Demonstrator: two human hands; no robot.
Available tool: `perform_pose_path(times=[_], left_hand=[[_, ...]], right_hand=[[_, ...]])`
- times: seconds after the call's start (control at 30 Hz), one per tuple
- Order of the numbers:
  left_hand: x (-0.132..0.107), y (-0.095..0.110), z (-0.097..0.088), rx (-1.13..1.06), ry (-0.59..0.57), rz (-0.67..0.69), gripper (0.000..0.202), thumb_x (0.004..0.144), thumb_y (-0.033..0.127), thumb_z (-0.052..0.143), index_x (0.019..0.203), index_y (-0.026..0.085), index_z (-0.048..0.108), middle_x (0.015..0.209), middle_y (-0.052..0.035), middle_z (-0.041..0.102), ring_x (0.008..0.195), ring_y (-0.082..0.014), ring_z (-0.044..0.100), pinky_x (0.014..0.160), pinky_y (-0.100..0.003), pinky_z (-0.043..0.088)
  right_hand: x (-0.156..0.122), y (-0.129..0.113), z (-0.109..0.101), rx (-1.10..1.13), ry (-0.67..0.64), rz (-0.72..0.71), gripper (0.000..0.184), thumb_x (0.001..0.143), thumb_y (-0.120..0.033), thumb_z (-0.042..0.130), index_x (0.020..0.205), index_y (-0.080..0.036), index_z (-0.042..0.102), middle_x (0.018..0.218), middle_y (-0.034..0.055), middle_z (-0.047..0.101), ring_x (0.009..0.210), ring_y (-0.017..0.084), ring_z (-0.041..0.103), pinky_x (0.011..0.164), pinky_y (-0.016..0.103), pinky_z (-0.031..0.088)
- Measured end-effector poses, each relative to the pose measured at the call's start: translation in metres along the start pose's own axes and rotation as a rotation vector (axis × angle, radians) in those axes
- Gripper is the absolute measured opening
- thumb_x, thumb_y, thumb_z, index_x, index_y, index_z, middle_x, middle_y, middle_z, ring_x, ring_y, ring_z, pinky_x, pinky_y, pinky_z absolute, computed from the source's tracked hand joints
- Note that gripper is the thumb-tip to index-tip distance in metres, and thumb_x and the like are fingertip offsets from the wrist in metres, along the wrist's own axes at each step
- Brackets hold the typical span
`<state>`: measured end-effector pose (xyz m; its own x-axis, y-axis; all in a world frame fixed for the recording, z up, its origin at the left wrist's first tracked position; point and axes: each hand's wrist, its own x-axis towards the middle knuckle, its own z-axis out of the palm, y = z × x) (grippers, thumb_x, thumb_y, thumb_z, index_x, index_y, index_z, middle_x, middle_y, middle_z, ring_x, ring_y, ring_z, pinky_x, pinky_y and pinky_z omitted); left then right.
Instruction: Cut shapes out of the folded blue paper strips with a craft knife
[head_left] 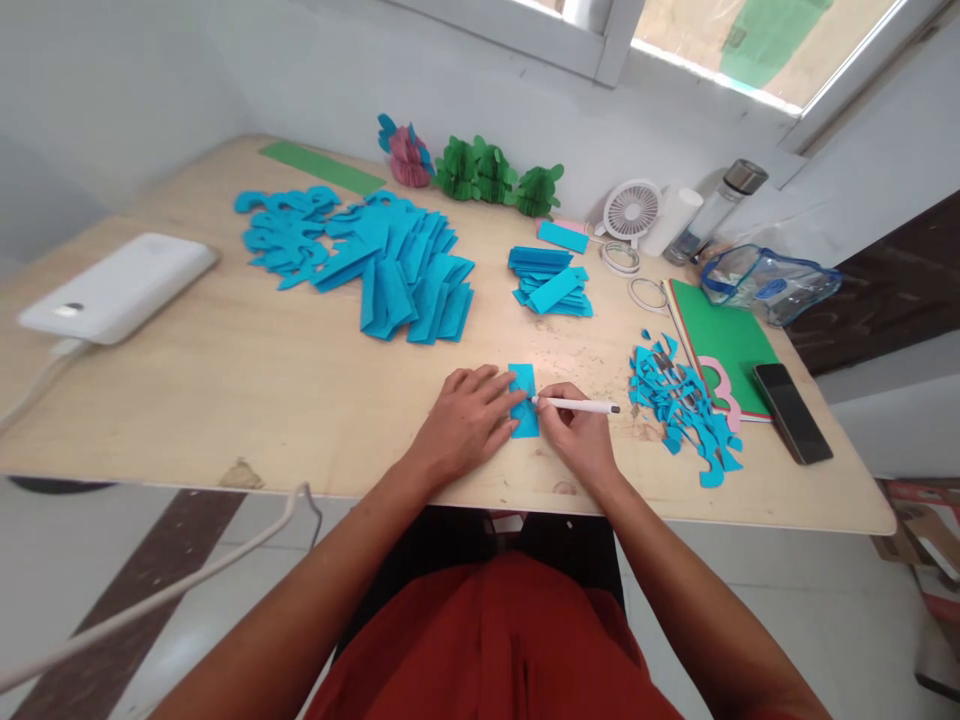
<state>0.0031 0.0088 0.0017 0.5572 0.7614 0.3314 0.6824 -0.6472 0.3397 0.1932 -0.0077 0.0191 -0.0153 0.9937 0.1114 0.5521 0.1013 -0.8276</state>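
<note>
A small blue paper piece (527, 424) lies on the table near its front edge. My left hand (469, 420) rests flat with fingers spread, its fingertips pressing on the paper's left side. My right hand (576, 432) pinches a white pen (581, 405) with a dark end. The pen's tip is at the paper, near my left fingertips; any mark there is too small to make out. Behind the paper sits a stack of blue paper strips (551, 282). Blue paper scraps (679, 395) lie in a heap to the right.
Blue folded papers (420, 265) and curved cut-outs (289, 230) are piled at back left. Green paper crafts (487, 172) line the wall. A power bank (120, 285) stands left; a phone (793, 412), green paper sheets (724, 335), tape rolls (621, 258) and a fan (631, 212) are right.
</note>
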Motion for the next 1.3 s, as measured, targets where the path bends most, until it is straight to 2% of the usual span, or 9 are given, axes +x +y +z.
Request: perform_pose_path(times=[0.4, 0.7, 0.9, 1.3], left_hand=[[-0.0001, -0.0005, -0.0003, 0.011, -0.027, 0.005, 0.035, 0.096, 0.031, 0.044, 0.122, 0.021, 0.065, 0.139, -0.0106, 0.059, 0.127, -0.0316, 0.049, 0.103, -0.052, 0.038], [-0.0004, -0.0013, 0.0007, 0.016, -0.017, 0.013, 0.035, 0.096, 0.031, 0.045, 0.122, 0.02, 0.065, 0.138, -0.0115, 0.059, 0.126, -0.0327, 0.05, 0.102, -0.053, 0.038], [-0.0004, -0.0027, 0.0028, 0.014, -0.003, 0.024, 0.034, 0.096, 0.031, 0.045, 0.121, 0.02, 0.065, 0.137, -0.0116, 0.06, 0.125, -0.0322, 0.05, 0.101, -0.051, 0.039], [-0.0004, -0.0038, 0.0045, 0.004, 0.022, 0.028, 0.034, 0.095, 0.03, 0.046, 0.122, 0.022, 0.065, 0.135, -0.011, 0.061, 0.124, -0.0319, 0.05, 0.1, -0.051, 0.039]], right_hand=[[0.003, 0.0021, 0.0018, -0.027, 0.057, -0.007, 0.013, 0.086, -0.033, 0.054, 0.083, -0.023, 0.062, 0.067, -0.0026, 0.061, 0.057, 0.013, 0.054, 0.057, 0.025, 0.041], [0.0002, 0.0028, 0.0016, -0.004, 0.031, -0.01, 0.015, 0.086, -0.034, 0.054, 0.084, -0.022, 0.063, 0.067, -0.0025, 0.061, 0.057, 0.013, 0.052, 0.056, 0.025, 0.039], [0.0021, 0.003, 0.0018, -0.006, 0.079, -0.024, 0.014, 0.086, -0.033, 0.054, 0.083, -0.022, 0.063, 0.067, -0.0025, 0.061, 0.058, 0.013, 0.053, 0.057, 0.025, 0.04], [0.001, 0.0031, 0.0032, 0.018, 0.068, -0.021, 0.014, 0.085, -0.033, 0.055, 0.083, -0.022, 0.063, 0.065, -0.003, 0.06, 0.055, 0.012, 0.052, 0.055, 0.025, 0.039]])
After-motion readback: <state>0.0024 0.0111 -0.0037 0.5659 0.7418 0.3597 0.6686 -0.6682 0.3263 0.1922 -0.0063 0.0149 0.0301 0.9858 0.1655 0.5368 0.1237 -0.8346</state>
